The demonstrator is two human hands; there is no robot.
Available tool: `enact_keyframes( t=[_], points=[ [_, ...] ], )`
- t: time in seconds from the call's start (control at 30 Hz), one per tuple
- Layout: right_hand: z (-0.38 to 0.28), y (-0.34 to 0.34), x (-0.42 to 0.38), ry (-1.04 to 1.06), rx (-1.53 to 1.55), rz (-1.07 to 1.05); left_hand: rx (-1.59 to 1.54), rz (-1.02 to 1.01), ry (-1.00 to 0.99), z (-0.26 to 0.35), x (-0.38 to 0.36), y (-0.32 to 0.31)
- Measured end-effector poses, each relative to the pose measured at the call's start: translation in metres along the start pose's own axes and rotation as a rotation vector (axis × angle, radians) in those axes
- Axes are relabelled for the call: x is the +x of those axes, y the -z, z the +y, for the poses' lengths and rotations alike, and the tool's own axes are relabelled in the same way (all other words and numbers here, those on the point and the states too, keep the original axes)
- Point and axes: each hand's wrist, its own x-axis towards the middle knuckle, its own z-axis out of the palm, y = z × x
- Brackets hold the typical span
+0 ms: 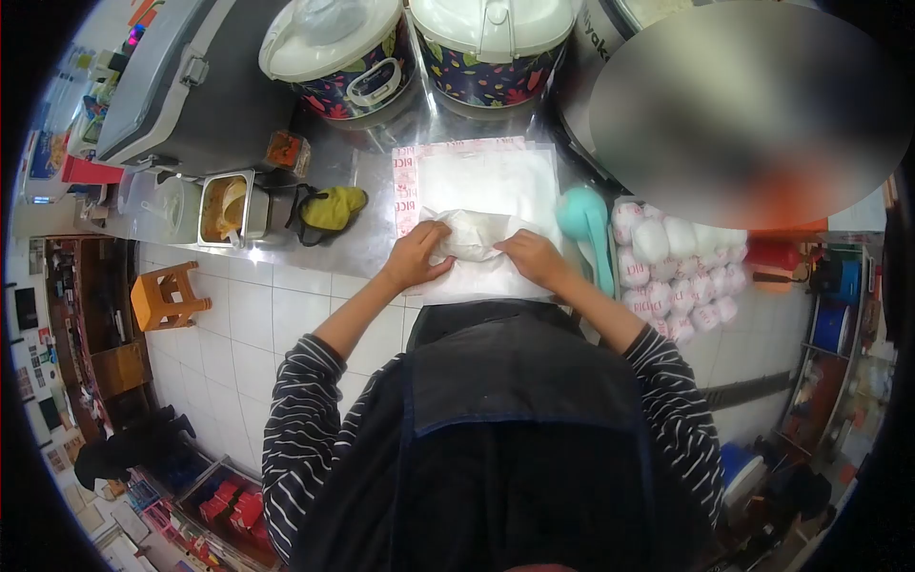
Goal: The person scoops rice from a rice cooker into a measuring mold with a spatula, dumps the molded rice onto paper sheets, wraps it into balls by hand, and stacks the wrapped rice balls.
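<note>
A white paper packet [477,235], partly folded over, lies in front of me; what is inside is hidden by the paper. My left hand [419,255] is closed on its left end, thumb towards me. At the right end, my right hand [532,257] pinches the paper's edge between thumb and fingers. Under both lies a stack of white paper sheets [486,181] with red "RICE" print along the edges. A turquoise scoop [583,217] rests just right of the stack, its handle pointing towards me.
Two patterned rice cookers [353,76] stand at the back. Wrapped white packets [681,276] are piled on the right. Along the left are a yellow-green pouch [334,212], a metal container [227,210] and a grey cool box [205,86]. An orange stool [170,294] stands on the floor.
</note>
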Motion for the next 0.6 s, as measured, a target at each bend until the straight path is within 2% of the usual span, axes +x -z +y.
enact_keyframes(
  t=[0.07, 0.1, 0.17, 0.27, 0.33, 0.37, 0.4, 0.43, 0.47, 0.5, 0.53, 0.57, 0.6],
  points=[
    [-0.002, 0.009, 0.012, -0.215, 0.137, -0.044, 0.067, 0.04, -0.022, -0.003, -0.001, -0.001],
    [-0.003, 0.013, 0.017, -0.208, 0.136, -0.042, 0.06, 0.033, -0.038, -0.006, -0.002, -0.002],
    [-0.003, 0.017, 0.024, -0.441, 0.365, -0.067, 0.055, 0.028, -0.05, -0.001, 0.0, 0.001],
    [0.006, 0.026, 0.035, -0.512, 0.421, -0.079, 0.036, 0.069, -0.018, 0.003, 0.002, -0.001],
    [0.012, 0.032, 0.033, -0.52, 0.366, -0.081, 0.13, 0.063, -0.029, -0.009, -0.002, -0.014],
    [0.017, 0.035, 0.039, -0.515, 0.313, -0.076, 0.093, 0.103, -0.056, -0.021, -0.005, -0.025],
    [0.027, 0.035, 0.04, -0.412, 0.201, -0.119, 0.067, 0.091, -0.073, -0.038, -0.012, -0.041],
    [0.038, 0.029, 0.038, -0.415, 0.125, -0.148, 0.007, 0.011, 0.045, -0.039, -0.011, -0.043],
    [0.047, 0.025, 0.039, -0.425, 0.12, -0.199, -0.066, -0.095, 0.259, -0.025, -0.003, -0.034],
    [0.054, 0.021, 0.043, -0.384, -0.003, -0.24, 0.07, -0.255, 0.387, -0.032, 0.006, -0.042],
    [0.049, 0.027, 0.052, -0.452, 0.019, -0.308, 0.135, -0.12, 0.171, -0.03, 0.007, -0.034],
    [0.08, 0.009, 0.048, -0.269, -0.241, -0.384, 0.228, -0.117, 0.2, -0.026, 0.012, -0.033],
    [0.111, -0.007, 0.042, 0.003, -0.459, -0.45, 0.289, -0.084, 0.239, -0.025, 0.016, -0.038]
  ],
)
